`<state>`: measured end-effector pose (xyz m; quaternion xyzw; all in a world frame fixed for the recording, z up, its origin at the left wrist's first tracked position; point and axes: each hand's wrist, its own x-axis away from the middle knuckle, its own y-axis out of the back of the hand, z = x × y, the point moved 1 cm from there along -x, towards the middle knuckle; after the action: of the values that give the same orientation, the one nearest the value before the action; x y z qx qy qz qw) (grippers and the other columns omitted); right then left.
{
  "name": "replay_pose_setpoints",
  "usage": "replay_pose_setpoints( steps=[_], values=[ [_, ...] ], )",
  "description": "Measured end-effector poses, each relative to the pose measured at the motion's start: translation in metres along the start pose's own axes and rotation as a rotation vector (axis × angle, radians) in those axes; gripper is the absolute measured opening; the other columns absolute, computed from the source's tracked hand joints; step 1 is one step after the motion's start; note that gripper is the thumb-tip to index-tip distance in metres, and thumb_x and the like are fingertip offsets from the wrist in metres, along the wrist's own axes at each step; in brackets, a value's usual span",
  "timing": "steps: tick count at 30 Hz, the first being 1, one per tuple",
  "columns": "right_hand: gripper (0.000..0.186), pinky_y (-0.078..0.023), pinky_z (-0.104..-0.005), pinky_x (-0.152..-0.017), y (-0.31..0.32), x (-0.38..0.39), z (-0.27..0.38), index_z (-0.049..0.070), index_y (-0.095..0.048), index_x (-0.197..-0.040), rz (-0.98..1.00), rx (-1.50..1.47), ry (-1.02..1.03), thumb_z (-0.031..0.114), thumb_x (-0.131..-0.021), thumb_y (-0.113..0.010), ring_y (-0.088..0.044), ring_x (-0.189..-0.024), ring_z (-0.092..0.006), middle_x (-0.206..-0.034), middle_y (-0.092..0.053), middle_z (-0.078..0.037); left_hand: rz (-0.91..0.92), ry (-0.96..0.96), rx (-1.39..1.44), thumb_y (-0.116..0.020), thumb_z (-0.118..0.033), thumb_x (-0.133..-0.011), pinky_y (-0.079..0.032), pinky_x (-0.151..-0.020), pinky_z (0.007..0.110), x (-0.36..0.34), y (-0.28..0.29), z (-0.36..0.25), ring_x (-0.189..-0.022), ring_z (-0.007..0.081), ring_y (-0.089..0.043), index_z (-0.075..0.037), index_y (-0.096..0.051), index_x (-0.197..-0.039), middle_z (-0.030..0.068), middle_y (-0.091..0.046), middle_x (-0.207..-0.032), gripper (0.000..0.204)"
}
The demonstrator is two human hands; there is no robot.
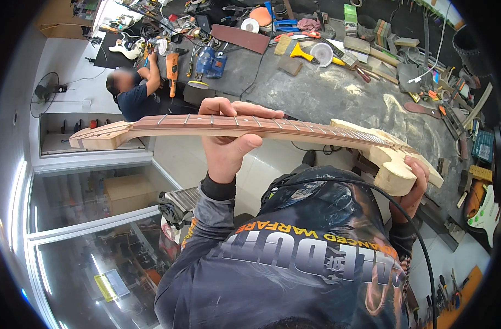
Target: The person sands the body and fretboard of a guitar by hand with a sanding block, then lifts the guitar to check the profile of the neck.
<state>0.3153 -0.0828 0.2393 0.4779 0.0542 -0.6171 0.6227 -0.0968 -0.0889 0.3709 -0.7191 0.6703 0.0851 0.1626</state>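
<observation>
An unfinished electric guitar (391,166) of bare pale wood spans the view, held up in front of me. Its neck (305,130) has a reddish-brown fretboard with metal frets, and the headstock (100,138) points to the left. My left hand (224,156) is wrapped round the neck about halfway along, thumb on the near side and fingers over the far side. On the right, my right hand (416,186) grips the edge of the body. Its palm is mostly hidden.
Beyond the guitar stands a dusty dark workbench (330,90) with several tools. An orange power tool (172,71), a blue power tool (206,60) and a yellow brush (301,53) lie there. Another person (135,90) works at the far left. A black cable (404,214) crosses my torso.
</observation>
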Motion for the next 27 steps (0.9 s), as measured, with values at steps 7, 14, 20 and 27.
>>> replay_pose_setpoints(
  steps=[7,14,20,27],
  values=[
    [0.068,-0.057,-0.0524,-0.105,0.0,-0.001,0.002,0.005,-0.044,-0.152,0.014,0.005,-0.019,0.004,-0.097,-0.085,-0.069,-0.122,-0.0402,-0.135,-0.065,-0.024,-0.07,0.019,-0.147,-0.079,-0.024,-0.106,-0.064,-0.103,0.06,-0.002,-0.014,-0.014,-0.116,0.052,-0.078,-0.01,-0.038,-0.127,0.0319,-0.076,-0.12,0.049],
    [0.065,-0.058,-0.0524,-0.1,-0.009,0.007,0.009,0.007,-0.047,-0.145,0.01,-0.001,0.024,0.007,-0.095,-0.088,-0.071,-0.117,-0.0392,-0.133,-0.065,-0.023,-0.259,0.222,-0.022,-0.068,-0.022,-0.113,-0.065,-0.105,0.048,-0.007,-0.023,-0.034,-0.117,0.0447,-0.08,-0.005,-0.031,-0.134,0.0269,-0.075,-0.122,0.045],
    [0.067,-0.057,-0.0526,-0.102,-0.007,0.008,0.006,0.009,-0.046,-0.146,-0.011,0.027,0.018,0.007,-0.095,-0.089,-0.07,-0.118,-0.0385,-0.133,-0.065,-0.023,-0.231,0.179,-0.035,-0.074,-0.01,-0.109,-0.064,-0.106,0.049,-0.007,-0.027,-0.031,-0.119,0.0428,-0.079,-0.005,-0.03,-0.137,0.0251,-0.073,-0.125,0.052],
    [0.064,-0.057,-0.0526,-0.105,-0.001,-0.002,0.003,0.008,-0.043,-0.151,0.024,0.013,-0.012,0.003,-0.099,-0.082,-0.069,-0.12,-0.0402,-0.136,-0.065,-0.025,-0.169,0.153,-0.013,-0.077,0.004,-0.103,-0.059,-0.112,0.049,-0.007,-0.034,-0.024,-0.131,0.0402,-0.074,-0.009,-0.029,-0.149,0.0226,-0.07,-0.131,0.068]
  ],
)
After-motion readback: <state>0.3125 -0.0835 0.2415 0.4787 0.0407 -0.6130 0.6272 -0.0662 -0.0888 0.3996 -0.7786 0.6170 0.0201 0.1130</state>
